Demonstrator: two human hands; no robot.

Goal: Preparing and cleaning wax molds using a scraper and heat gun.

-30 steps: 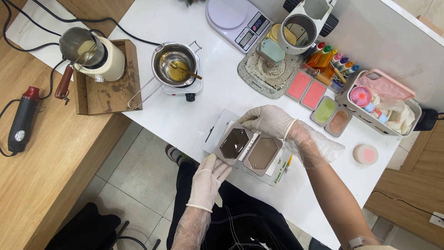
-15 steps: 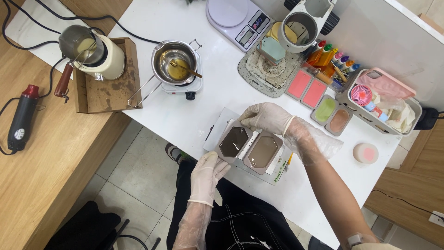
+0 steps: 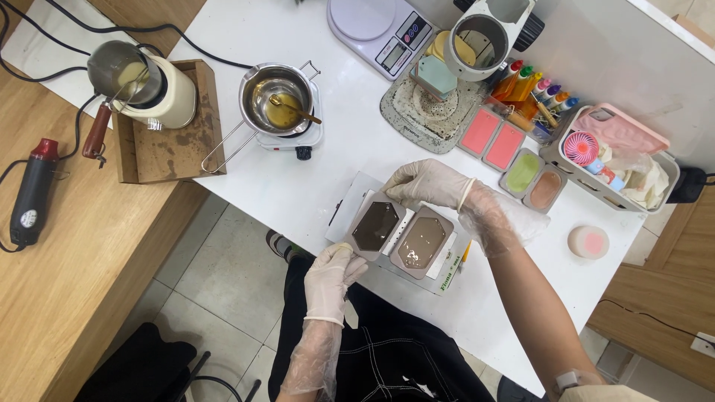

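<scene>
Two grey hexagonal moulds filled with brown liquid sit side by side near the table's front edge, the left mould [image 3: 376, 225] and the right mould [image 3: 421, 243]. They rest on a flat grey sheet [image 3: 350, 201]. My left hand [image 3: 333, 279], in a thin clear glove, touches the near corner of the left mould at the table edge. My gloved right hand [image 3: 430, 183] rests with its fingers on the far edge of the moulds. Neither hand lifts anything.
A small pot with a spoon [image 3: 281, 100] stands on a white hotplate. Further left are a metal cup on a cream warmer [image 3: 149, 85] over a wooden tray and a heat gun [image 3: 33, 192]. A scale [image 3: 371, 26], pink and green filled moulds [image 3: 514, 156] and a basket [image 3: 618, 160] line the back.
My left hand has risen from below the table edge to touch the near corner of the left mould. My right hand stays on the moulds' far edge.
</scene>
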